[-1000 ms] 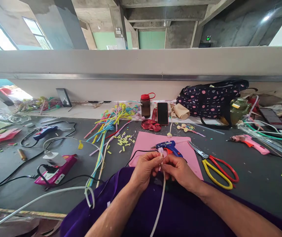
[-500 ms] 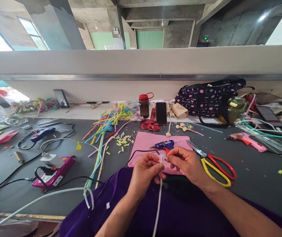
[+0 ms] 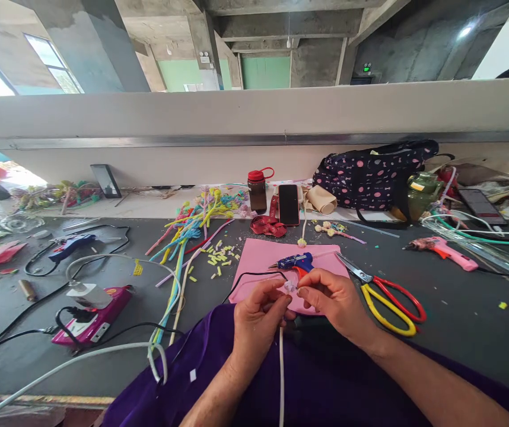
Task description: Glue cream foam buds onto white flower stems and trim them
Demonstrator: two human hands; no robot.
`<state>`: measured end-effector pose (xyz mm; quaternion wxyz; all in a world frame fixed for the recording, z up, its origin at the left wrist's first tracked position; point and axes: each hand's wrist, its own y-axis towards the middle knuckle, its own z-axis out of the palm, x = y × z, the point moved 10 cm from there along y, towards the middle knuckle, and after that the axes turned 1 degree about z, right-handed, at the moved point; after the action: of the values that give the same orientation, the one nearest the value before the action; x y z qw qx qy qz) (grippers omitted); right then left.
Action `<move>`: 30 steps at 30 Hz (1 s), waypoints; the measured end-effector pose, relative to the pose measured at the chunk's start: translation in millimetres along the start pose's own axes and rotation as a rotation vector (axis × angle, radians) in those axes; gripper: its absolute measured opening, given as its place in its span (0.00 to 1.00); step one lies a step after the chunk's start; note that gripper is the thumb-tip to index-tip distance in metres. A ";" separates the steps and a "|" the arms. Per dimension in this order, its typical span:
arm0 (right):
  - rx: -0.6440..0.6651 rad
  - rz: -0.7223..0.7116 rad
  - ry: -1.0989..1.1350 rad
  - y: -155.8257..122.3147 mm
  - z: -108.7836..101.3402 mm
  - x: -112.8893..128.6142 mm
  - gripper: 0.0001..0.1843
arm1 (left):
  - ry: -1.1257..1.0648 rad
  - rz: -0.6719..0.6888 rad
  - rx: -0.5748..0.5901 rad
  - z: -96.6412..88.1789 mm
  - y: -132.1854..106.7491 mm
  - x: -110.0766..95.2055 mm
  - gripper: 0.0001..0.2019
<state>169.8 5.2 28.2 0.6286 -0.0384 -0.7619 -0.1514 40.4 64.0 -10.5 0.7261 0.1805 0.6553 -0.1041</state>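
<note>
My left hand (image 3: 258,320) is closed round the upper end of a white fuzzy stem (image 3: 280,379) that hangs down over my purple lap. My right hand (image 3: 331,299) pinches a small pale piece (image 3: 289,286) at the stem's tip, thumb and forefinger pressed together. Both hands meet above the near edge of a pink foam sheet (image 3: 263,256). A blue hot glue gun (image 3: 293,261) lies on the sheet just beyond my fingers, nozzle pointing left.
Yellow-and-red scissors (image 3: 388,296) lie right of the sheet. A bundle of coloured stems (image 3: 192,234), cut yellow bits, a magenta device (image 3: 88,311) with cables, a pink glue gun (image 3: 444,249), a bottle (image 3: 257,190), a phone (image 3: 288,204) and a dotted bag (image 3: 374,175) crowd the dark table.
Both hands have risen slightly toward the glue gun. My right hand drew a little apart from the left, then came back to the stem's tip.
</note>
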 end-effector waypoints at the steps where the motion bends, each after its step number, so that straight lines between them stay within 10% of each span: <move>1: -0.003 -0.002 -0.012 -0.3 0.2 0.2 0.09 | 0.002 0.003 -0.002 -0.1 0.1 -0.7 0.14; 30: 0.008 0.015 -0.048 3.2 6.8 -7.3 0.09 | 0.183 0.121 0.029 2.9 -2.0 -12.9 0.12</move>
<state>165.7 11.2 20.6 0.6112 -0.0452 -0.7771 -0.1428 40.7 59.9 2.2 0.6656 0.2390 0.7050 -0.0526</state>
